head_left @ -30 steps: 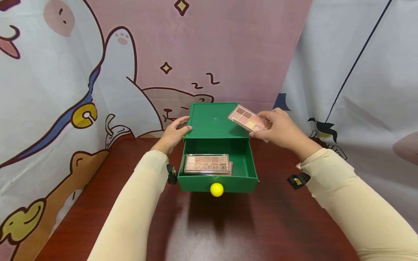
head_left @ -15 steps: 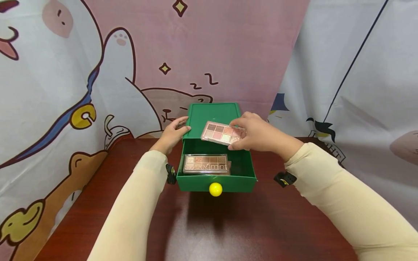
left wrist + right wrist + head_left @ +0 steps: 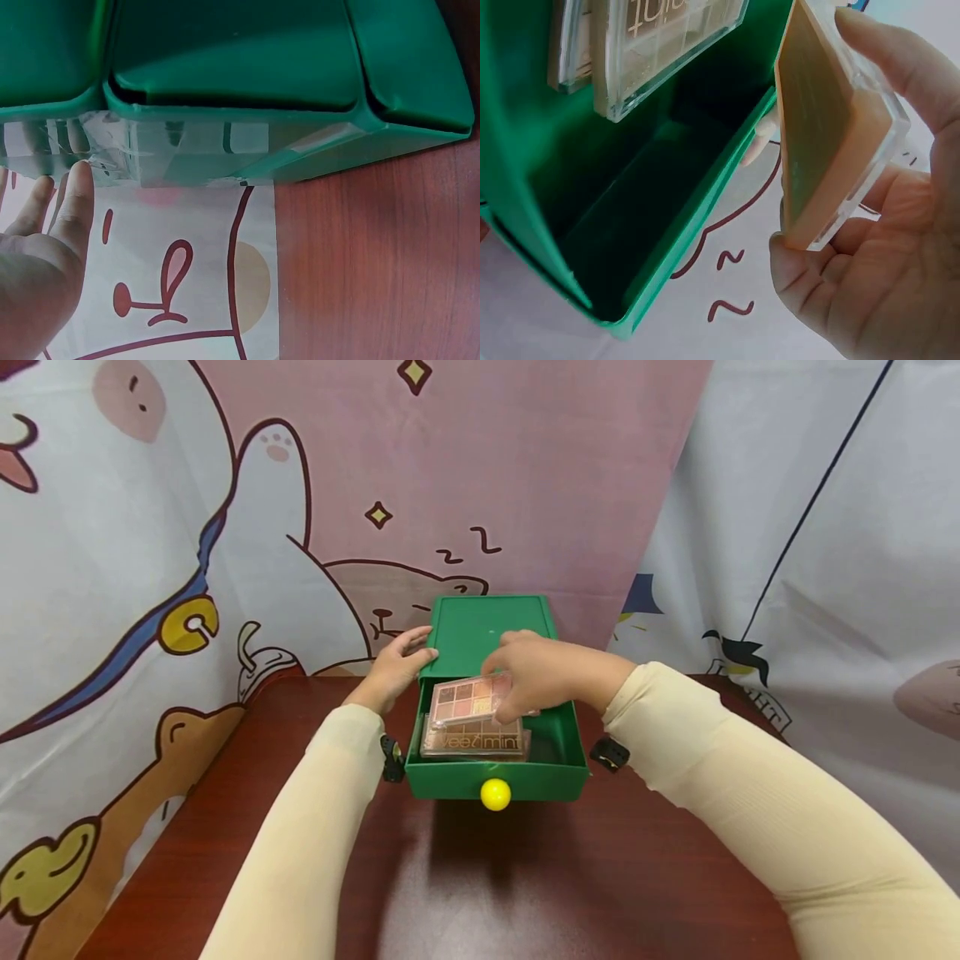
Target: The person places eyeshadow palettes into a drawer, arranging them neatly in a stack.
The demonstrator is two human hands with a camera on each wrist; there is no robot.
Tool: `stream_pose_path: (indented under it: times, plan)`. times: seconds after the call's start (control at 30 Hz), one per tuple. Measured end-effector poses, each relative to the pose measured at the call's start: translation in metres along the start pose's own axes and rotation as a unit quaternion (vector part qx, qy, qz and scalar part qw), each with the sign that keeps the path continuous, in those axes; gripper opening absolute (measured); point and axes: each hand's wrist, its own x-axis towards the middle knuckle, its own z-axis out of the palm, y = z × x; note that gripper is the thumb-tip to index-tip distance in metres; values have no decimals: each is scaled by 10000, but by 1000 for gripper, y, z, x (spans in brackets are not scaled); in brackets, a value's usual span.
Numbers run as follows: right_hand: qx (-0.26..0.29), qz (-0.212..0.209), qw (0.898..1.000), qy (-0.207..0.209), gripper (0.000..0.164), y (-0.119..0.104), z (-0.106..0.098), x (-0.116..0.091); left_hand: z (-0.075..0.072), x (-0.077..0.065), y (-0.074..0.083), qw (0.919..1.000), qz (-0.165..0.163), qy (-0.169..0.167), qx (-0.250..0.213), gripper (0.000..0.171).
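Note:
A green drawer box [image 3: 487, 625] stands on the table with its drawer [image 3: 562, 739] pulled out. My right hand [image 3: 551, 672] grips an eyeshadow palette [image 3: 459, 700] by its edges, tilted above the drawer. Inside lies another palette marked "sweet mint" [image 3: 472, 742], partly covered by the held one in the head view. The right wrist view shows a further palette [image 3: 571, 49] stacked against it. My left hand [image 3: 393, 670] rests on the box's left side with fingers straight, and in the left wrist view its fingertips [image 3: 79, 176] touch the box wall.
A yellow ball knob [image 3: 495, 794] sticks out from the drawer front. The dark red-brown table [image 3: 360, 860] lies underneath. Behind it hangs a cloth with cartoon animals [image 3: 585, 468].
My right hand has carried the palette left and down, from over the box's right side to above the drawer's stacked palettes. The left hand stays where it was.

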Motion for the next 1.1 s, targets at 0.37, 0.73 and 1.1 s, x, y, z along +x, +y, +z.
stream_pose_path:
  times: [0.37, 0.73, 1.1]
  plan:
    - [-191, 85, 9982, -556, 53, -10, 8, 14, 3, 1, 4, 9999, -48, 21, -155, 53]
    - [94, 196, 9967, -787, 72, -9, 10, 16, -1, 0, 1, 9998, -61, -6, -201, 53]
    - [1413, 180, 9817, 1267, 69, 40, -1, -2, -1, 1, 0, 9998, -47, -25, -165, 53]
